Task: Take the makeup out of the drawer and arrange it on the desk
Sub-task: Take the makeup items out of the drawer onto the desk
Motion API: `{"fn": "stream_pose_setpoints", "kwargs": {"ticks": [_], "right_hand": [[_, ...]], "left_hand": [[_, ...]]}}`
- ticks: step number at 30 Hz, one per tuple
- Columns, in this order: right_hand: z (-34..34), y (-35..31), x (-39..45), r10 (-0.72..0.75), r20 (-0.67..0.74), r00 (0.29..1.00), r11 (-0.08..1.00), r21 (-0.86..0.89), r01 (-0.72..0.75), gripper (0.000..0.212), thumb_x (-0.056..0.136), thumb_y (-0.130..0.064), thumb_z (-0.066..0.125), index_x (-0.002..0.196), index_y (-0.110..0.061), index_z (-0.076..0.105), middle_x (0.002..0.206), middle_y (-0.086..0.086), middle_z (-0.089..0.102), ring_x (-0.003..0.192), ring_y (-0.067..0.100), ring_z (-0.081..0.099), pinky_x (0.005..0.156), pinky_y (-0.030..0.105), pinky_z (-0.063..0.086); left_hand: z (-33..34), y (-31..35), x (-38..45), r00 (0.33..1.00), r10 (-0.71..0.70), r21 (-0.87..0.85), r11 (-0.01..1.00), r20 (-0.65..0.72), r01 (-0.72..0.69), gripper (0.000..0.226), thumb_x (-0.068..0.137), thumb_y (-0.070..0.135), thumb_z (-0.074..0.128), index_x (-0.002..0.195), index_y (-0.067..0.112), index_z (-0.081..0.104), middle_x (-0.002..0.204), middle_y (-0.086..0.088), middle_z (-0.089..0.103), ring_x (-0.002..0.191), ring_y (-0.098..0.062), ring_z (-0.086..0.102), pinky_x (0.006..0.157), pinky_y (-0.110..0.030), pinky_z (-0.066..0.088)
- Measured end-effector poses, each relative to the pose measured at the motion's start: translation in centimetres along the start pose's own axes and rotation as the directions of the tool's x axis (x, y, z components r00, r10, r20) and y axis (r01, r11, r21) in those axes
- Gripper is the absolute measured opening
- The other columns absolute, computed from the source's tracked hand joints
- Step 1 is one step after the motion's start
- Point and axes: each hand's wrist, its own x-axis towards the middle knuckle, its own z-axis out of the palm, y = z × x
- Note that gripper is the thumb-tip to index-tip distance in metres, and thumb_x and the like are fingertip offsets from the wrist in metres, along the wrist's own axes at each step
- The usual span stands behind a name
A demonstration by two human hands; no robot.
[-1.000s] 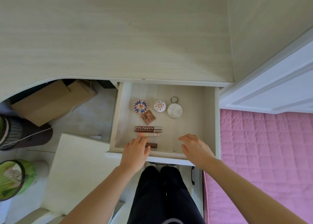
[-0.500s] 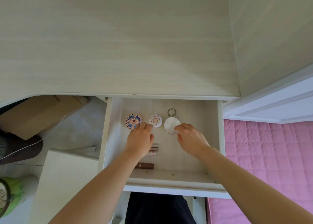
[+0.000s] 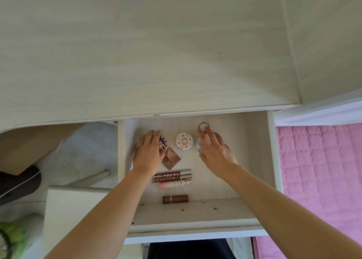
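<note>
at the back of the open white drawer (image 3: 271, 160): left hand (image 3: 148, 154) closing over the round blue-patterned compact (image 3: 162, 142), right hand (image 3: 215, 150) over the round white keyring compact (image 3: 199, 148). firm hold on either, cannot tell. gripping rims, lifting straight, clearing the desk edge (image 3: 176, 112).

left hand (image 3: 149, 153) on patterned compact (image 3: 163, 142), open drawer (image 3: 256, 160)

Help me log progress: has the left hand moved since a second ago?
Yes. The left hand went from the drawer's front edge back onto the blue patterned compact.
</note>
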Motion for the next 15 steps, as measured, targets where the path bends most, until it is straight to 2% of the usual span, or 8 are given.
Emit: {"fn": "stream_pose_setpoints", "kwargs": {"ticks": [4,7,11,15], "right_hand": [[1.0,-0.4,0.0,0.023,0.017,1.000,0.999,-0.033,-0.022,0.092,0.089,-0.036,0.060,0.150,-0.028,-0.008,0.156,0.000,0.005,0.143,0.029,0.013,0.102,0.038,0.045],[1.5,-0.7,0.1,0.058,0.000,0.998,0.997,-0.058,-0.058,0.093,0.086,-0.024,0.065,0.150,-0.028,-0.001,0.155,0.000,0.006,0.142,0.029,0.014,0.098,0.039,0.048],[1.5,-0.9,0.3,0.111,0.017,0.994,0.991,-0.073,-0.109,0.098,0.079,-0.015,0.074,0.149,-0.027,0.007,0.150,0.002,0.014,0.132,0.030,0.028,0.086,0.037,0.054],[1.4,-1.0,0.3,0.152,0.020,0.988,0.984,-0.094,-0.149,0.086,0.077,-0.012,0.074,0.144,-0.023,0.020,0.143,0.006,0.022,0.118,0.028,0.038,0.088,0.034,0.053]], "left_hand": [[0.9,-0.5,0.1,0.999,-0.033,-0.032,0.999,0.002,0.033,0.070,0.092,0.035,0.058,0.150,0.019,0.022,0.150,-0.006,0.030,0.135,-0.032,0.028,0.106,-0.041,0.036],[1.5,-0.7,0.3,0.999,-0.044,0.010,0.999,-0.021,0.044,0.075,0.090,0.041,0.059,0.150,0.019,0.020,0.142,-0.010,0.033,0.129,-0.031,0.033,0.106,-0.039,0.032],[1.9,-0.8,0.3,0.995,-0.081,0.009,0.997,-0.054,0.081,0.076,0.084,0.042,0.065,0.146,0.017,0.029,0.131,-0.014,0.034,0.117,-0.033,0.036,0.105,-0.039,0.032],[2.1,-0.7,-0.3,0.994,-0.061,-0.093,0.994,-0.086,0.053,0.069,0.074,0.031,0.076,0.132,0.014,0.043,0.120,-0.012,0.032,0.108,-0.029,0.040,0.098,-0.034,0.039]]}}
